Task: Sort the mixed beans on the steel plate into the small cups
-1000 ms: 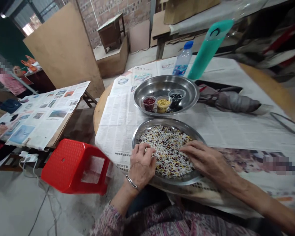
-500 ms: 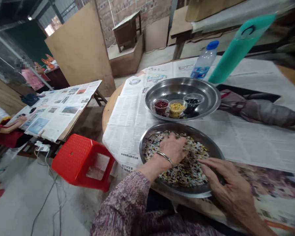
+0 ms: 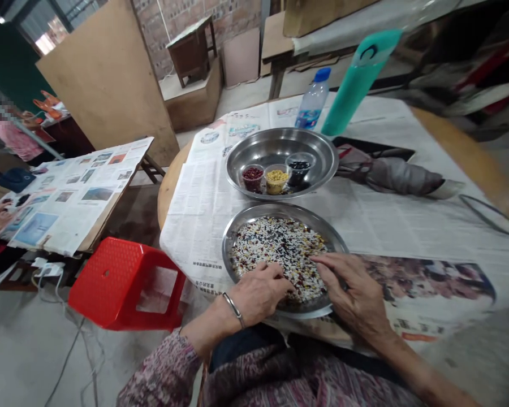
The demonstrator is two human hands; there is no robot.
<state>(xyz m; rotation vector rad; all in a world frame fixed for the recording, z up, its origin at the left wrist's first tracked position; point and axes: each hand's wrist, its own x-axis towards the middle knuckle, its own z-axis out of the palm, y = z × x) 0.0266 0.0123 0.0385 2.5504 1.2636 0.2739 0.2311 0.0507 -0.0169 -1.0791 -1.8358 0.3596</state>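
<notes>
OK, left hand (image 3: 258, 294) curled over mixed grains (image 3: 275, 240) in steel basin (image 3: 336, 244), lower centre; can't tell its grip. Right hand (image 3: 356, 291) over basin's right edge, grip spread.

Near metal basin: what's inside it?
The basin holds mixed white, yellow, dark red and black grains; they cover most of its floor, and the left hand hides some rim.

Dim, greyish light fills the room, with a pale, bright opening (image 3: 44, 44) at upper left. The round silver metal basin (image 3: 321, 155) at back carries soft glare. White, yellow and dark-red grains (image 3: 280, 237) look fairly distinct (small grey newsprint (image 3: 195, 198) does not), while the curved brown wooden table edge (image 3: 462, 141) blurs and stretches toward the dark right.
</notes>
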